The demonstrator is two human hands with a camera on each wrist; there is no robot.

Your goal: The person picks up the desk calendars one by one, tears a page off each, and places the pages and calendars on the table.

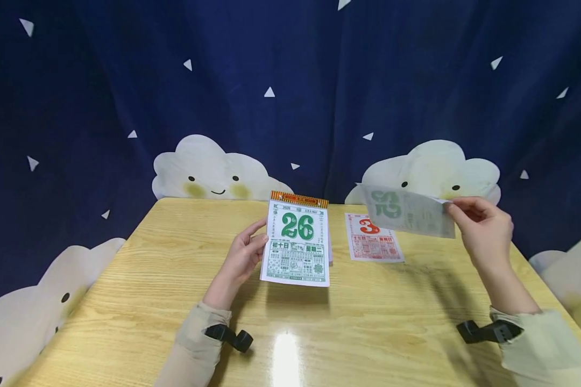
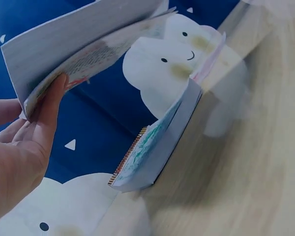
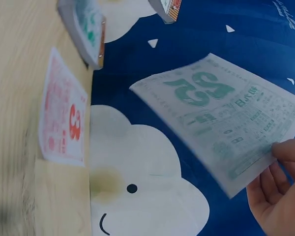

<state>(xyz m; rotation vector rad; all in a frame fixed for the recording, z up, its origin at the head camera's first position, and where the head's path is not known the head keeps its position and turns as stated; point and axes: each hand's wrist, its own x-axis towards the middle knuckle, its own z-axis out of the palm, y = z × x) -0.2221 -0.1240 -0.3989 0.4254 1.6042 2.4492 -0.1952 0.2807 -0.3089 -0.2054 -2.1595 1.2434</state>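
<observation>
My left hand [image 1: 246, 251] grips a tear-off calendar [image 1: 297, 263] by its left edge, above the table. Its top page carries a large green 26 under a red and gold header strip. A second calendar pad [image 2: 160, 152] with green print lies on the table; from the head it is almost wholly hidden behind the held one. At the right, my right hand [image 1: 486, 228] pinches the end of a thin loose calendar sheet [image 1: 411, 212] between thumb and fingers, in the air. A green 25 shows through this sheet [image 3: 221, 118].
A loose page with a red 3 [image 1: 375, 244] lies flat on the wooden table [image 1: 368, 322], partly overlapped by the raised sheet in the head view. A dark blue curtain [image 1: 290, 64] with white clouds hangs behind the table's far edge.
</observation>
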